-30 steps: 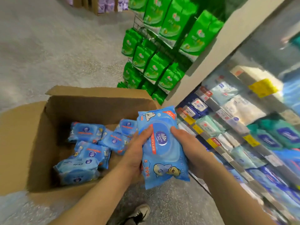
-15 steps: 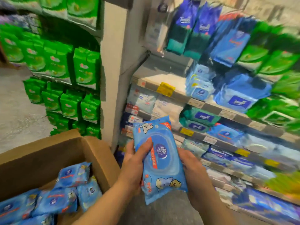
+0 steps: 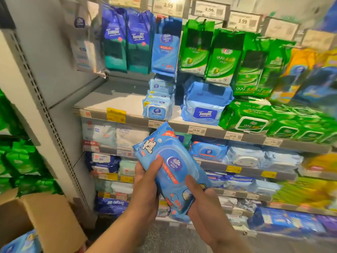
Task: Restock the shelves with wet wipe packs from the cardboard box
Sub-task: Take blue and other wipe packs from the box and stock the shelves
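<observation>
Both our hands clamped on one blue wet wipe pack (image 3: 170, 172), held up before the shelves.

Nearest, bottom left: the cardboard box (image 3: 45, 221), a flap raised, another blue pack (image 3: 20, 243) showing in its corner. Our left hand (image 3: 145, 185) grips the pack's left edge, thumb across the front; our right hand (image 3: 202, 203) holds the lower right end, thumb on the lid. Pack tilted, top end toward the upper left, clear of any shelf. Beyond it, the grey shelf (image 3: 113, 99) is bare at its left end; a stack of light blue packs (image 3: 157, 105) stands mid-shelf, a Tempo pack (image 3: 205, 108) just beside it, green packs (image 3: 255, 119) toward the right edge. Farthest, hanging bags (image 3: 125, 41) above; price tags partly blurred.
</observation>
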A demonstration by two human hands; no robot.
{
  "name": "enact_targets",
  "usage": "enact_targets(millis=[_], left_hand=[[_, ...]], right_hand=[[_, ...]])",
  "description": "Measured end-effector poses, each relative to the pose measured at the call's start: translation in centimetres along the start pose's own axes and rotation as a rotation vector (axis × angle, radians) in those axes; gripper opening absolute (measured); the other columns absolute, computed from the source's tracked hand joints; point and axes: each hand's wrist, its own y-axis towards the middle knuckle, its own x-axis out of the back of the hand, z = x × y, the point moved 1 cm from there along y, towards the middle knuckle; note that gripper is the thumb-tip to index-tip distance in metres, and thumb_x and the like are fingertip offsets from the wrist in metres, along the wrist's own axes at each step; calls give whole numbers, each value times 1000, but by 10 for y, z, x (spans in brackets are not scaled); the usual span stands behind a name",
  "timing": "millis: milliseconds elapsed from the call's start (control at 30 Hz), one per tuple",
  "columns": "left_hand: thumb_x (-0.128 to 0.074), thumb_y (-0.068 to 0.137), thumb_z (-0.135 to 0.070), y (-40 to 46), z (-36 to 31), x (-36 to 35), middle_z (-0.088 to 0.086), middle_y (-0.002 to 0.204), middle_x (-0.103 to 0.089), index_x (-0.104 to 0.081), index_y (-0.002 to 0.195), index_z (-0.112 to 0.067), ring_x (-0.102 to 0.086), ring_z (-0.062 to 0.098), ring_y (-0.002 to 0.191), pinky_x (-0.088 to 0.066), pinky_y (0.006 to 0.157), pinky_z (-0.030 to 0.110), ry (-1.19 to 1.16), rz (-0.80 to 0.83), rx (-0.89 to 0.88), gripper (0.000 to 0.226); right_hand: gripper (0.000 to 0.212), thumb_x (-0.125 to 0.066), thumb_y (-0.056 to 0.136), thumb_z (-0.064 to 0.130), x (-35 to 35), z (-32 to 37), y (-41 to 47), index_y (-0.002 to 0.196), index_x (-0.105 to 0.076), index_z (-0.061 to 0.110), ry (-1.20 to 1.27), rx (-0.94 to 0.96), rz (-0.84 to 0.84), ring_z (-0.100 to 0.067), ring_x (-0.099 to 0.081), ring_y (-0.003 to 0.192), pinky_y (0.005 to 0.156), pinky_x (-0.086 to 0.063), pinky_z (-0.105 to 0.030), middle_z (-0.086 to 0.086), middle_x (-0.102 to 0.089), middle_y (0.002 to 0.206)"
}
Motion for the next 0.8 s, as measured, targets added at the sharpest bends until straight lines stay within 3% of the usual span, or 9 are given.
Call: enact_targets(millis=[100, 200, 267, 367, 433, 567, 633, 700, 800], left_hand=[[-77, 80, -31, 9, -2, -4, 2, 120, -76, -59, 130, -22, -75, 19, 104, -56, 83, 40, 137, 50, -21, 54], [-81, 80, -27, 23, -6, 4, 6, 122, -75, -59, 133, -16, -74, 21, 105, -55, 84, 39, 208, 35, -47, 58], [-87, 74, -20, 33, -7, 13, 9, 121, -75, -52, 136, -16, -74, 25, 104, -59, 81, 40, 177, -8, -45, 71], [-91, 62, -29, 46, -16, 27, 15, 124, -73, -55, 133, -13, -73, 32, 107, -63, 79, 39, 185, -13, -45, 82], [-99, 49, -38, 55, -26, 37, 18, 124, -72, -57, 132, -7, -70, 36, 111, -62, 84, 41, 230, 0, -47, 98], [-105, 33, -42, 78, -53, 62, 21, 122, -72, -57, 126, -5, -71, 36, 106, -62, 87, 43, 254, -7, -67, 111], [-106, 30, -39, 91, -72, 73, 20, 119, -73, -58, 125, -7, -73, 34, 100, -63, 81, 43, 266, -6, -100, 112], [-106, 29, -38, 105, -93, 84, 20, 120, -73, -58, 129, -12, -72, 36, 100, -58, 87, 51, 293, -1, -140, 114], [-105, 35, -42, 128, -130, 98, 20, 119, -74, -62, 128, -13, -72, 38, 104, -55, 95, 56, 407, 46, -203, 106]], right_hand=[[55, -75, 79, 31, 20, 14, 11, 131, -64, 18, -119, 42, -34, -34, -72, 109, 98, -53, -63, -9, -75, 120], [63, -86, 68, 54, 29, 21, 24, 124, -68, 31, -253, 95, -31, -41, -71, 90, 78, -57, -62, -18, -74, 110], [65, -84, 66, 53, 29, 21, 33, 123, -67, 27, -299, 95, -43, -32, -71, 79, 67, -59, -49, -16, -75, 104], [56, -76, 76, 38, 21, 25, 50, 128, -61, 24, -333, 65, 3, -16, -76, 93, 73, -61, -34, 4, -79, 106], [49, -77, 83, 36, 14, 25, 62, 127, -60, 26, -399, 45, 11, -11, -76, 86, 66, -60, -29, 7, -79, 100], [70, -83, 69, 62, -14, 33, 86, 125, -54, 32, -544, 61, 5, -5, -74, 73, 60, -59, -25, 10, -76, 97], [49, -80, 83, 42, -32, 38, 100, 122, -53, 30, -571, 95, 37, 1, -71, 66, 52, -52, -15, 8, -73, 99], [43, -78, 88, 31, -54, 43, 118, 121, -52, 29, -595, 126, 92, 2, -70, 66, 51, -50, -13, 6, -73, 99], [47, -80, 86, 14, -93, 47, 149, 123, -54, 28, -567, 177, 172, -6, -75, 87, 63, -58, -20, 7, -78, 105]])
